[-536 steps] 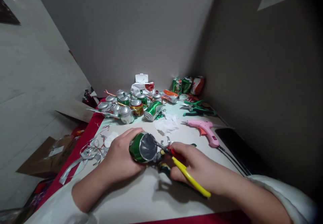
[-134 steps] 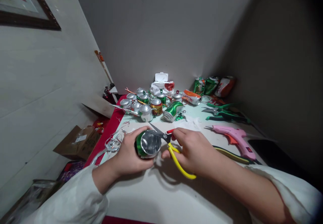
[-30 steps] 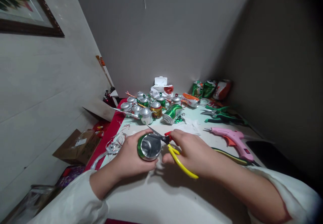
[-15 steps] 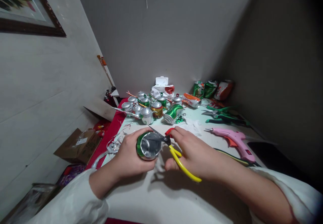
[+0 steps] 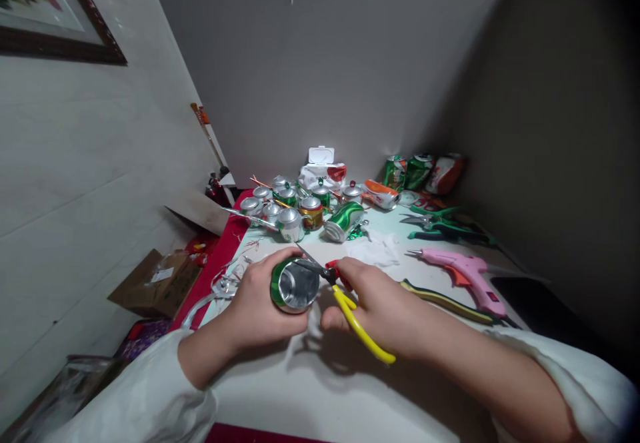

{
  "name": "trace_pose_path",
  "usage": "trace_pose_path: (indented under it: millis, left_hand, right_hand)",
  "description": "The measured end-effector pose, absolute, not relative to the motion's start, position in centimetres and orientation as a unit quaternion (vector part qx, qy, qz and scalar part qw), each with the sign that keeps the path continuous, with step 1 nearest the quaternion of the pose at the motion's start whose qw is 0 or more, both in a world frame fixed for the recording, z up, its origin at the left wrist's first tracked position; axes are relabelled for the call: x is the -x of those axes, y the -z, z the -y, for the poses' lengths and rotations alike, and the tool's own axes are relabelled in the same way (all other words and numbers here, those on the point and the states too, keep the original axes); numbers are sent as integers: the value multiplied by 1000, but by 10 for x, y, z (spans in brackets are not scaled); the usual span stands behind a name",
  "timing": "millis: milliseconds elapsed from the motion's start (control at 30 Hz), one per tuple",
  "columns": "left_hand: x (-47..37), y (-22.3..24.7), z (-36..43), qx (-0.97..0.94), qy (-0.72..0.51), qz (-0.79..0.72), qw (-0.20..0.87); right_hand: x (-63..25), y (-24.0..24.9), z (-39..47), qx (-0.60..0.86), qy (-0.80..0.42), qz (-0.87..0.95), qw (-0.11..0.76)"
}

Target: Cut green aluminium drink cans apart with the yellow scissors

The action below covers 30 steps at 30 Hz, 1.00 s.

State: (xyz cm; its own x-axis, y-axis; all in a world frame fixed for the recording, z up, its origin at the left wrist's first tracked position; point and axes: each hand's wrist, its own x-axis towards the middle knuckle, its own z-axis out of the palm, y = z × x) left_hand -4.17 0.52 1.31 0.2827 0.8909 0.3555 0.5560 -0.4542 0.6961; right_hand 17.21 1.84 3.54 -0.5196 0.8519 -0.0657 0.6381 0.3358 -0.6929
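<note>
Well, starting at my left, curled silvery strips [image 5: 225, 286] lie just beyond my forearm, and I would steer my wrist around them, since edges like those could scratch. My left hand [image 5: 255, 306] is wrapped around the green can [image 5: 297, 288], above the table [image 5: 280, 390], with its open mouth tipped towards me and the shiny inside showing. That grasp wants to be snug rather than hard: a wall this thin could buckle under a squeeze, and a dented edge would be harder to follow. My fingertips and thumb are best placed well down the side, away from the rim.

At the far part of the mouth sit the scissors [image 5: 331, 274], blades slightly parted, one slanting up beyond the rim and the other reaching across the opening. I can't tell whether metal is caught between them. Short bites made near the pivot should give the smoothest line, and turning the can into the blades would spare me from twisting my right wrist.

My right hand [image 5: 383, 306] is closed on the scissors, a finger at the red part of the handle and the yellow arm running below my palm; an even squeeze from there ought to prevent jagged corners. Farther right, the long-handled tool [image 5: 447, 301] lies beside my forearm, with the pink glue gun [image 5: 465, 273] past it, so I would hold that elbow quiet.
</note>
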Motion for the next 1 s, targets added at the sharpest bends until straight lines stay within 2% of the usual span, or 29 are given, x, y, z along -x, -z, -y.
trace_pose_path:
  millis: [400, 600, 733, 867, 1000]
  left_hand:
    - [42, -13, -7, -777, -388, -443, 224]
    - [40, -7, -3, -751, -411, -491, 163]
    - [40, -7, -4, -745, -390, -519, 154]
    - [39, -8, -4, -748, -363, -534, 154]
    - [36, -8, -3, -758, -353, -519, 176]
  right_hand:
    - [-169, -21, -17, 482, -266, 813, 192]
    - [-170, -19, -20, 481, -241, 816, 213]
    - [-170, -23, -20, 495, -247, 811, 189]
    - [-170, -28, -20, 489, -200, 835, 151]
    - [-170, -27, -22, 468, -201, 844, 167]
